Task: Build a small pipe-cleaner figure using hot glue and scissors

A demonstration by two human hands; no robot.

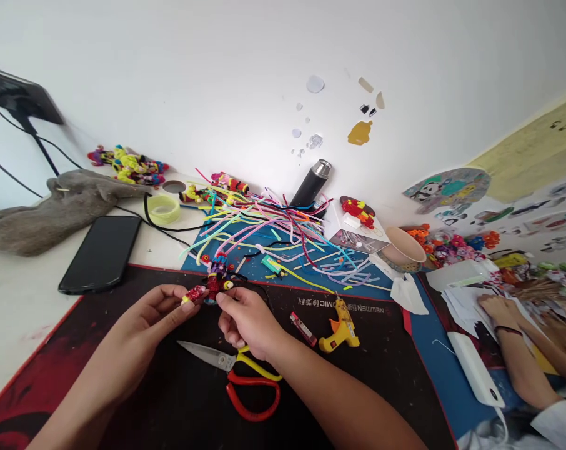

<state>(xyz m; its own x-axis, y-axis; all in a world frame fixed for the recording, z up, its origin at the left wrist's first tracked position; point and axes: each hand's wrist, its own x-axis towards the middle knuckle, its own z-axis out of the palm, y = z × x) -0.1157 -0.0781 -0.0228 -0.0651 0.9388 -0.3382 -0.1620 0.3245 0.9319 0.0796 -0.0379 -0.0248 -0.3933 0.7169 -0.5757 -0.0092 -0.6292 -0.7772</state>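
My left hand [149,322] pinches a small red fuzzy piece [195,294] with a yellow end between thumb and forefinger. Close beside it, my right hand [248,319] grips a small pipe-cleaner figure [216,278] in dark red, purple and blue, thumb and finger on its lower right side. The figure is upright, and the red piece is at its left; whether they touch is unclear. Below my hands lie open scissors [224,361] with one yellow and one red handle. A yellow glue gun [342,328] and a small red-capped tube [303,329] rest on the black mat [170,400] to the right.
Behind my hands spread many loose pipe cleaners [264,219], with a green lighter-like item [273,265]. A phone [100,253] and tape roll [163,209] are at left. A thermos [313,181] leans near the wall. Another person's arms [517,350] rest at right beside a white device [475,369].
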